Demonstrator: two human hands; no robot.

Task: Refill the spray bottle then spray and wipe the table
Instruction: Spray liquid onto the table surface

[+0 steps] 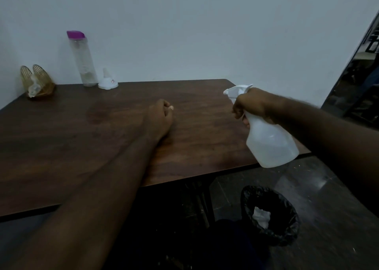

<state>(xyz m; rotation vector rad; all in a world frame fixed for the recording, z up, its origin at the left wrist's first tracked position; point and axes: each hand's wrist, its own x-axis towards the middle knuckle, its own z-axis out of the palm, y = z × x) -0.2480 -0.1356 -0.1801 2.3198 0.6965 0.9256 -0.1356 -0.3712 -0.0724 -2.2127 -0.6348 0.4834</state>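
Right hand point(249, 103) grips the neck of the spray bottle point(270, 144), tilted with its nozzle aimed left over the bench point(82, 146), while the left hand point(160, 113) rests there fisted, empty.

Count, one each unless noted:
- table point(61, 146) x1
- far-left corner: gold wire holder point(41, 81) x1
- far edge: clear bottle point(83, 58) x1, white funnel point(108, 82) x1
- right edge: spray bottle point(270, 140) x1
- floor: bin point(291, 226) x1
- hands x2: left hand point(160, 115), right hand point(249, 103)

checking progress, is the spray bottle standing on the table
No, the right hand grips the spray bottle by its neck, holding it tilted in the air by the table's right edge.
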